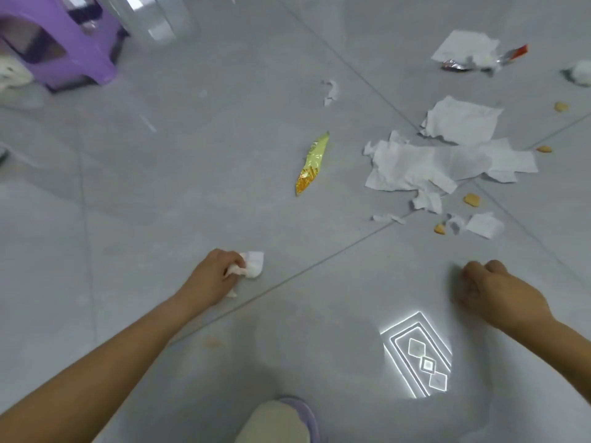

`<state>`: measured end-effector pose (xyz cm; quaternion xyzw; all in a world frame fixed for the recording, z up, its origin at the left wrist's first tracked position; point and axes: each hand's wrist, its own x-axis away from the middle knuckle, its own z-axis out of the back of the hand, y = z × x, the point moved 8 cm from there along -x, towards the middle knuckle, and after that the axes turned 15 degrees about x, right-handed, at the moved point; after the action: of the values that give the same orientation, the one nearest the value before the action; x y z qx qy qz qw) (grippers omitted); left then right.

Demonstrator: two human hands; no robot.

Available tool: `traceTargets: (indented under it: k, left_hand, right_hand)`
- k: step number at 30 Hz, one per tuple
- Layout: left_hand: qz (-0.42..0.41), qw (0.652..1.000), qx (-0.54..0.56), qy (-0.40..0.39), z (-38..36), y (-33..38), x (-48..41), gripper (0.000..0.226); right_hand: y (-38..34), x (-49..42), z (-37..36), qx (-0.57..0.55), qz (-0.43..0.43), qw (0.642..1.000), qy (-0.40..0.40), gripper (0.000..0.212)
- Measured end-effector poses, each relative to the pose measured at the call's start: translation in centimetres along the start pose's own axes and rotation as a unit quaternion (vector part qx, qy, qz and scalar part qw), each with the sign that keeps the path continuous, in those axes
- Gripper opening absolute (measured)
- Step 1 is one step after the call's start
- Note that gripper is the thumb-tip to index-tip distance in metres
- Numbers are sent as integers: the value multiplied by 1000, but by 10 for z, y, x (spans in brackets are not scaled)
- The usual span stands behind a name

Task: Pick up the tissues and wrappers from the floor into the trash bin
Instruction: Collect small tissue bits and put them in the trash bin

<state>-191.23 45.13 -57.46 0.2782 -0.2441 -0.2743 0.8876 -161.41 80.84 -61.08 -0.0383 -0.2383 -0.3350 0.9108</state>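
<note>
Gripping a crumpled tissue (252,265) in our left hand (220,271), low over the floor (160,187), about 7 o'clock of frame centre. Part of the tissue sticks out past the fingers. Right hand (499,289) is at 4 o'clock with fingers curled under and nothing showing in it. The hands are well apart.

Still down, as we read it:
- yellow wrapper (311,164), 12 o'clock from the left hand, lying alone
- big tissue heap (447,164) at 2 o'clock, with a second sheet (463,123) just beyond it
- red-and-silver wrapper (515,54), partly under a far tissue (463,47), 1 o'clock
- small scrap (331,91), far 12 o'clock
- torn bits (388,218) at the heap's near edge

We judge the task barely begun.

Trash bin: we can't pick it out. A purple stool (64,43) stands at 10 o'clock, and what's beside it is too blurred to call.

Risks:
- The hold on the tissue is partial, so the loose end could snag or drop on the carry.
- The heap looks torn, so one grab may shred it and leave scraps.
- Crumbs (471,199) lie against the heap and could get scooped up too.
- White bits on pale tile are easy to miss.
- The wrapper lies flat on glossy tile and may skate away instead of lifting.
</note>
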Motion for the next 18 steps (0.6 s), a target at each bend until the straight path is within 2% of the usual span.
traceTargets:
  k: [4,8,12,18]
  left_hand:
    - [72,997,-11,-5,23,-47,57,17]
    - [130,991,17,-11,10,-86,104,36]
    - [125,991,33,-18,-21,-96,113,46]
    - [77,997,-9,12,-27,-88,105,26]
  right_hand:
    - [3,3,-8,-17,0,999,-29,29]
    - [0,4,-8,-20,24,999,-17,24]
    - [-1,5,-8,-24,26,999,-10,19]
    - [-2,5,-9,-19,31,999,-9,13]
